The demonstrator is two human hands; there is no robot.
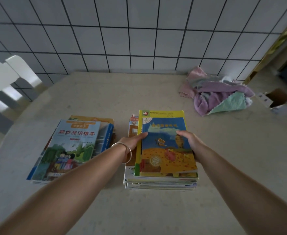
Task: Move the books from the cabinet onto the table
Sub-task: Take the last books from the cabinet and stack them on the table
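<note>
Grip: left hand [134, 141] and right hand [189, 140] clasp the top book [166, 150] by its side edges, thumbs on the cover.
Book: tops the stack [159, 183] on the counter [139, 209].
Left of grip: second pile [71, 146].
Beyond, right: crumpled cloths [219, 94].

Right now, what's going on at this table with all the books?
A person is stacking books on a table. Both hands grip the sides of a blue and orange book on top of the right-hand stack: the left hand, with a silver bangle on its wrist, at the left edge, and the right hand at the right edge. A second pile of books lies to the left. A heap of pastel cloths sits at the far right. The cabinet is not in view.
</note>
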